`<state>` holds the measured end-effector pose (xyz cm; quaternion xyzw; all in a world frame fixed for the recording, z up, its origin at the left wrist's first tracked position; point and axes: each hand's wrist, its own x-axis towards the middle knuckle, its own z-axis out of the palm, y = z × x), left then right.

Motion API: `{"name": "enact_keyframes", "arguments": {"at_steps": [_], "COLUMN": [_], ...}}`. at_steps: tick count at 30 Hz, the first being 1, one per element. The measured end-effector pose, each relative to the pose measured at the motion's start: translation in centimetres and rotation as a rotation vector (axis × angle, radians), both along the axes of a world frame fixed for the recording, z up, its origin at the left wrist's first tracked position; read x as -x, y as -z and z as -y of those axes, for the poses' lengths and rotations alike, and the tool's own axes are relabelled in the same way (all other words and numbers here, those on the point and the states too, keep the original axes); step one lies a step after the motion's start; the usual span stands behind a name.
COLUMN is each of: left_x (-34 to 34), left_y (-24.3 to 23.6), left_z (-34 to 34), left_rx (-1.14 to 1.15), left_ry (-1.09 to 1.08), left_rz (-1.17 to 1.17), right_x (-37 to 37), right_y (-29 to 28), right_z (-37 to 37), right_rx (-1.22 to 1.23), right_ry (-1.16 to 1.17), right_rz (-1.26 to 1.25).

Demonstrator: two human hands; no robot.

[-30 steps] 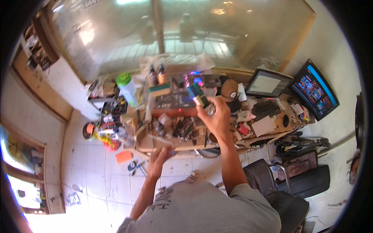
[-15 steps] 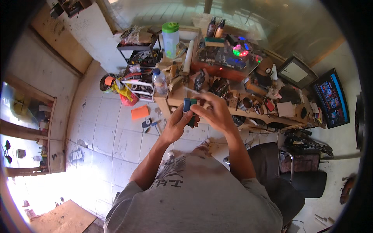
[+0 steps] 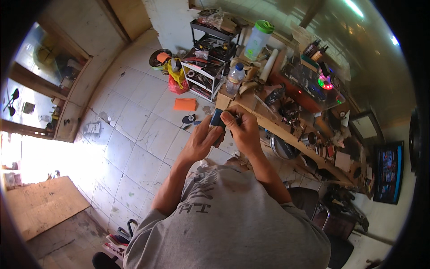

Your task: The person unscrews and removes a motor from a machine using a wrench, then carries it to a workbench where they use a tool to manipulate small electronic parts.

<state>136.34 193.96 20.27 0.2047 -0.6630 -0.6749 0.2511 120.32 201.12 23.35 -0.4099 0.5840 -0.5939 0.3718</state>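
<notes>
A small blue block-like piece (image 3: 216,117) is held upright but slightly tilted between my hands, in front of my chest. My left hand (image 3: 199,140) is closed round its lower part, with the thumb pressed along it. From the other side my right hand (image 3: 244,132) grips it, thumb bent against its upper edge and fingers curled behind. A dark part shows beneath the blue piece, mostly covered by fingers. What exactly the piece is cannot be made out.
A cluttered wooden workbench (image 3: 295,136) runs along the right, bearing a water bottle (image 3: 235,80) and tools. Beside it stands a white drawer rack (image 3: 201,83). On the tiled floor lie an orange sheet (image 3: 185,104) and a black object (image 3: 189,119). A dark chair (image 3: 305,201) stands at right.
My view has turned to the left, so the bench now appears farther right. Both hands still hold the blue piece, which now leans; the green part beside it is no longer visible.
</notes>
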Motion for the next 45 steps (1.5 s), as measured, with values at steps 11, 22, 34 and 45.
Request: {"name": "enact_keyframes", "arguments": {"at_steps": [11, 22, 34, 45], "left_x": [-1.8, -2.0, -2.8, -0.9], "left_y": [4.0, 4.0, 1.0, -2.3], "left_z": [-2.3, -0.7, -0.8, -0.5], "left_rx": [-0.611, -0.276, -0.054, 0.84], "left_ry": [0.068, 0.052, 0.005, 0.208], "left_rz": [-0.439, -0.349, 0.089, 0.859], "right_x": [3.9, 2.1, 2.2, -2.0], "right_y": [-0.4, -2.1, -2.6, 10.8], "right_z": [1.0, -2.7, -2.7, -1.6], "right_rx": [-0.083, 0.035, 0.124, -0.508], "right_ry": [-0.086, -0.342, -0.422, -0.17], "right_rz": [0.413, -0.335, -0.775, 0.98]}}
